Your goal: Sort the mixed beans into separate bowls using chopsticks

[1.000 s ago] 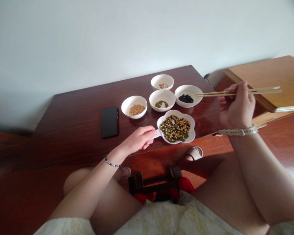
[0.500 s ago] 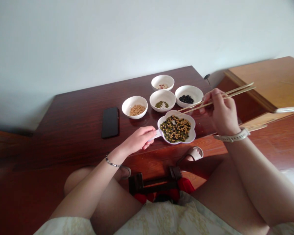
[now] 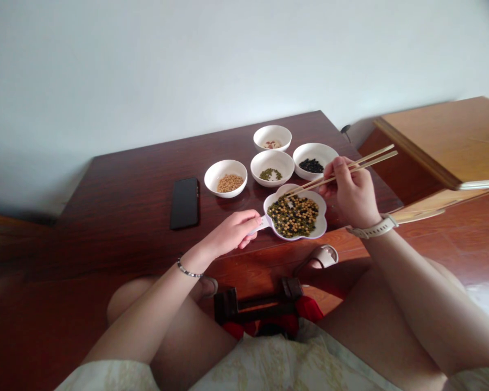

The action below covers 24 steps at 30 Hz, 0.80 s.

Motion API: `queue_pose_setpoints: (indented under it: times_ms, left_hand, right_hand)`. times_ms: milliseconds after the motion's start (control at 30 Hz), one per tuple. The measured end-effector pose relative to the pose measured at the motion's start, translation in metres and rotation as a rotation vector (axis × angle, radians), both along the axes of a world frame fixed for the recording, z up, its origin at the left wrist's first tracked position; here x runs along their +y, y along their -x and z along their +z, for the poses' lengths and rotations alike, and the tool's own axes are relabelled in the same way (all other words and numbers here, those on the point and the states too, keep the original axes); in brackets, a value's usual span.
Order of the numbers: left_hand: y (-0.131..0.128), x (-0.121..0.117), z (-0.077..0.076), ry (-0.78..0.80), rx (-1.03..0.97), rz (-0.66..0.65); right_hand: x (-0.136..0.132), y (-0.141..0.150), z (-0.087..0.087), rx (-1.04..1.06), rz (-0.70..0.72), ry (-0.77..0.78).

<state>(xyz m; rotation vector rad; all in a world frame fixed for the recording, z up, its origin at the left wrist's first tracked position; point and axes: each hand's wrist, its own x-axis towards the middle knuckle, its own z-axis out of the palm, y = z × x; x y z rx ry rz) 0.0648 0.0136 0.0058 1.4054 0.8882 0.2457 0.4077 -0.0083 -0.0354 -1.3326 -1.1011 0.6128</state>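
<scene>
Chopsticks (image 3: 305,187), pinched in the right hand (image 3: 354,195), point at the far side of the mixed beans (image 3: 295,217) in a flower-shaped dish (image 3: 321,220) by the desk's (image 3: 134,184) near edge; the left hand (image 3: 238,231) grips its handle (image 3: 261,224). If that wrist twisted, beans could spill floorward; squeezed off-centre, one could shoot loose.

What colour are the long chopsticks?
The chopsticks are pale yellowish tan, like light wood; the head view shows them best.

chopsticks (image 3: 375,161) pale tan; dish (image 3: 321,221) white, lilac-edged; beans (image 3: 297,217) mottled yellow, green, black; table (image 3: 130,187) dark red-brown, streaked.
</scene>
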Motion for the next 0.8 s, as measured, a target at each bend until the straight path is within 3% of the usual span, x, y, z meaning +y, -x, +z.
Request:
queue_pose_setpoints:
  times_ms: [300, 533, 800]
  left_hand:
    - [-0.001, 0.000, 0.004, -0.006, 0.020, -0.003]
    - [-0.001, 0.001, 0.021, 0.013, 0.079, -0.058]
    - [-0.001, 0.001, 0.011, 0.000, 0.045, -0.024]
  right_hand:
    - [-0.003, 0.002, 0.004, 0.013, -0.022, -0.017]
    - [-0.003, 0.003, 0.009, 0.265, -0.084, 0.040]
    - [-0.003, 0.005, 0.005, 0.255, -0.016, 0.058]
